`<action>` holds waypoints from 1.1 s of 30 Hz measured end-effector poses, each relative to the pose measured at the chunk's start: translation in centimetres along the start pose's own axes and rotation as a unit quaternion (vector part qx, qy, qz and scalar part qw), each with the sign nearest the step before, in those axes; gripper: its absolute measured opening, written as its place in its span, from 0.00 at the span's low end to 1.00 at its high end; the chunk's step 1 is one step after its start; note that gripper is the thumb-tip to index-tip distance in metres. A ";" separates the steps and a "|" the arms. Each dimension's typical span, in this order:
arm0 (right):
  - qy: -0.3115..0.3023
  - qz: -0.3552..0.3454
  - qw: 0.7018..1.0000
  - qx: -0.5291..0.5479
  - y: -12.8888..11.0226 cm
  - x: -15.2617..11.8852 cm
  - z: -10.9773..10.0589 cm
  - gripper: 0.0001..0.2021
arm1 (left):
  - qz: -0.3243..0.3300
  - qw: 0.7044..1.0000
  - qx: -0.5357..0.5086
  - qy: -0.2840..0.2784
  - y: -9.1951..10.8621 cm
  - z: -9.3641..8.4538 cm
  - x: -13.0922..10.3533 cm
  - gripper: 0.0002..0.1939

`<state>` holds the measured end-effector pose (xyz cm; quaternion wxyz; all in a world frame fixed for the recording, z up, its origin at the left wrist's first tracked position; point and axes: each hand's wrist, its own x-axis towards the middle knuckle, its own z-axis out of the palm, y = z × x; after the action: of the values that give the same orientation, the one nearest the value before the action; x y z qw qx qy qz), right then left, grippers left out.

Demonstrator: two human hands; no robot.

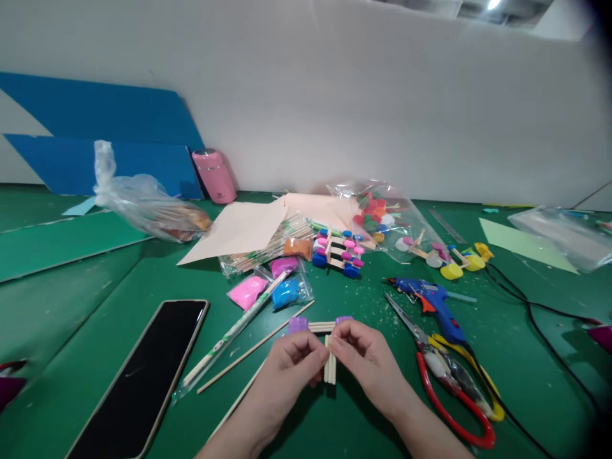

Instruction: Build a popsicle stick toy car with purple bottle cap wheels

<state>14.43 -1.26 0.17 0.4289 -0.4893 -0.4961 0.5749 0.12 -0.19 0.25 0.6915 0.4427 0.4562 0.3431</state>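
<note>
My left hand (289, 370) and my right hand (368, 360) meet over the table, fingers closed in pinches. Between their fingertips is a short bundle of wooden sticks (329, 371), pointing down toward me. Just beyond it lie crosswise wooden sticks (321, 327) with a purple clay piece (298, 325) at the left end and another purple piece (343, 319) at the right, partly behind my fingers. Whether the two sets of sticks are joined is hidden. A long thin stick (255, 347) lies left of my hands, near a wrapped pair of chopsticks (229, 341).
A phone (143, 376) lies at left. Scissors (454, 395) and a blue glue gun (437, 299) with a trailing cord (530, 312) are at right. Behind are clay packets (247, 291), a colourful stick-and-clay model (338, 250), a pink flask (215, 177) and plastic bags (143, 201).
</note>
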 end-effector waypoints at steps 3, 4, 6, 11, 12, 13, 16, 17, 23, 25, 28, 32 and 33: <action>0.020 0.007 1.000 0.022 0.0 0.3 0.1 0.14 | 0.044 0.998 0.044 0.013 0.0 0.1 -0.1 0.13; 0.031 0.008 0.999 0.035 -0.1 0.4 0.1 0.14 | 0.081 0.993 0.084 0.024 0.0 0.1 -0.1 0.11; 0.055 0.013 0.997 0.059 -0.2 0.6 0.2 0.14 | 0.173 0.965 0.189 0.054 -0.4 0.1 -0.3 0.07; 0.067 0.031 0.991 0.112 -0.4 0.6 0.7 0.15 | 0.335 0.845 0.386 0.155 -2.1 -0.2 -0.4 0.16; 0.065 0.032 0.990 0.118 -0.3 0.6 0.8 0.15 | 0.355 0.831 0.397 0.159 -2.3 -0.4 -0.4 0.16; 0.063 0.032 0.990 0.121 -0.3 0.5 0.8 0.14 | 0.372 0.822 0.402 0.155 -2.4 -0.5 -0.4 0.17; 0.062 0.031 0.990 0.126 -0.3 0.4 0.9 0.14 | 0.400 0.816 0.398 0.126 -2.1 -0.6 -0.5 0.17; 0.063 0.030 0.989 0.128 -0.3 0.4 0.9 0.15 | 0.403 0.818 0.392 0.120 -1.9 -0.6 -0.6 0.18; 0.058 0.018 0.988 0.144 -0.2 0.3 0.7 0.14 | 0.355 0.865 0.336 0.112 -0.9 -0.4 -0.9 0.16; 0.047 0.015 0.989 0.143 -0.1 0.3 0.6 0.15 | 0.328 0.886 0.311 0.102 -0.6 -0.3 -0.9 0.14; 0.034 0.004 0.991 0.127 0.0 0.2 0.5 0.14 | 0.294 0.912 0.272 0.084 -0.1 -0.1 -0.8 0.12; 0.022 -0.006 0.992 0.123 0.0 0.1 0.2 0.11 | 0.270 0.929 0.241 0.075 0.3 0.0 -0.8 0.12; 0.020 -0.007 0.992 0.124 0.0 0.1 0.2 0.10 | 0.270 0.930 0.238 0.074 0.4 0.0 -0.8 0.12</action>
<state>14.25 -1.16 0.18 0.5002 -0.4397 -0.4161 0.6191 -0.18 -0.73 0.85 0.4114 0.6741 0.4376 0.4300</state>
